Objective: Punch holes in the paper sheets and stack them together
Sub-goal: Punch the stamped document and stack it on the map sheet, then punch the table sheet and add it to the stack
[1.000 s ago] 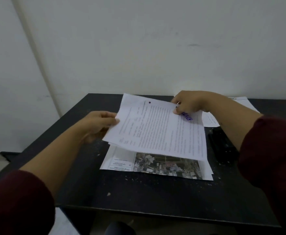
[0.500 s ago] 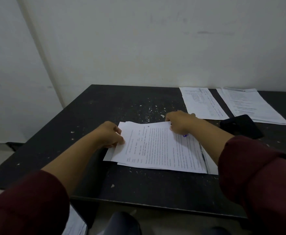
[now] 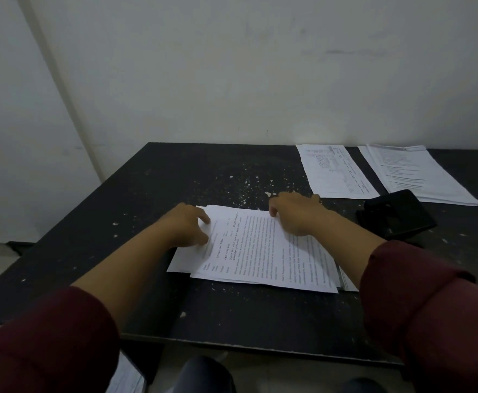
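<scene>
- While both maroon sleeves reach over the black speckled table (image 3: 135,211), the left hand (image 3: 188,226) lies on the left edge of the stack of white printed paper sheets (image 3: 263,251), fingers spread, gripping nothing.
- Right hand (image 3: 295,212) presses flat on the stack's far edge, unclenched.
- Black hole punch (image 3: 396,215) sits near, right.
- Two white printed piles (image 3: 337,171) lie beyond.

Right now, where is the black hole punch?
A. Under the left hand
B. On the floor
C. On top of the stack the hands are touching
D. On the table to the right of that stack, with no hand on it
D: the punch sits on the table right of the stack, while the left hand and right hand both rest on the stack.
</scene>
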